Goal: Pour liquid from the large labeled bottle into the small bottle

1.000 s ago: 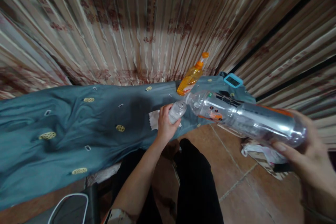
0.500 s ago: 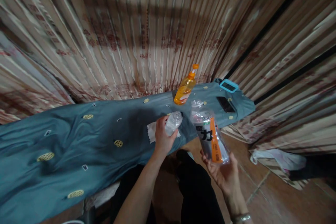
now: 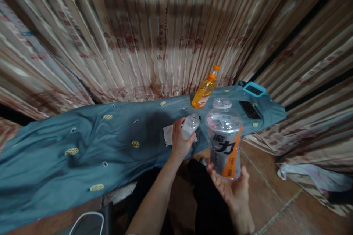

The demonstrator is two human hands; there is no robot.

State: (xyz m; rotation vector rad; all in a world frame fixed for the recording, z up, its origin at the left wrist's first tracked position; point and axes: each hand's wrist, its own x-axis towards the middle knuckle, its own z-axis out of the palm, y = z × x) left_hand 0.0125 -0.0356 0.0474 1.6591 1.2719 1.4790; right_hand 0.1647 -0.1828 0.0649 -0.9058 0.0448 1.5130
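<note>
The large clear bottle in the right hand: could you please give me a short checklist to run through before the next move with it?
1. Right hand has the large clear bottle supported from below: ok.
2. Large bottle upright: ok, mouth pointing up.
3. Large bottle uncapped: ok, the neck looks open.
4. Left hand grips the small clear bottle: ok, held over the blue cloth by the white napkin.
5. Small bottle's mouth open: cannot tell, too blurred.
6. Orange bottle and the black phone stand apart from both hands: ok, farther back on the cloth.
</note>
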